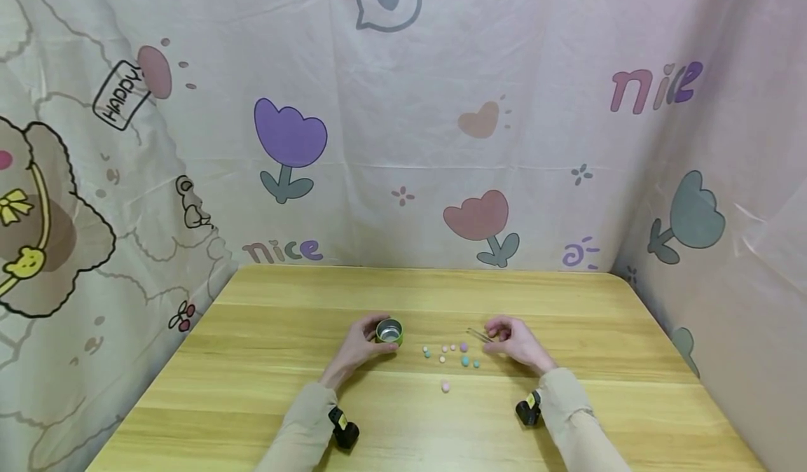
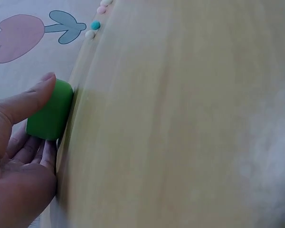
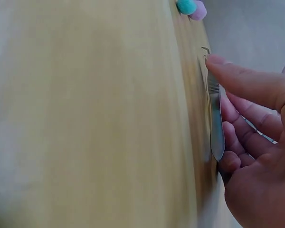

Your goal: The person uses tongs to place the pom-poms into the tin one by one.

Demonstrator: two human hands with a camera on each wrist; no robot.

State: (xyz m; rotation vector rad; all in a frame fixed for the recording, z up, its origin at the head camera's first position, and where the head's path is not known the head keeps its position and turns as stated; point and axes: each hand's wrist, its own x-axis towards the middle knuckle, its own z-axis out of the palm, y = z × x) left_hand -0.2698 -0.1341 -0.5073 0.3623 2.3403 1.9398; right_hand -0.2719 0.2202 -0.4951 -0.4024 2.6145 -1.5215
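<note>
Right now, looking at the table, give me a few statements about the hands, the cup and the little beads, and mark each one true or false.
1. The left hand holds the small green cup. True.
2. The cup lies tipped on its side. False: it stands upright, its open top facing up.
3. The right hand is at the metal tweezers on the wooden table. True.
4. All the pastel beads are inside the cup. False: they lie scattered on the table between the hands.
5. One pink bead lies apart from the others, nearer the person. True.
</note>
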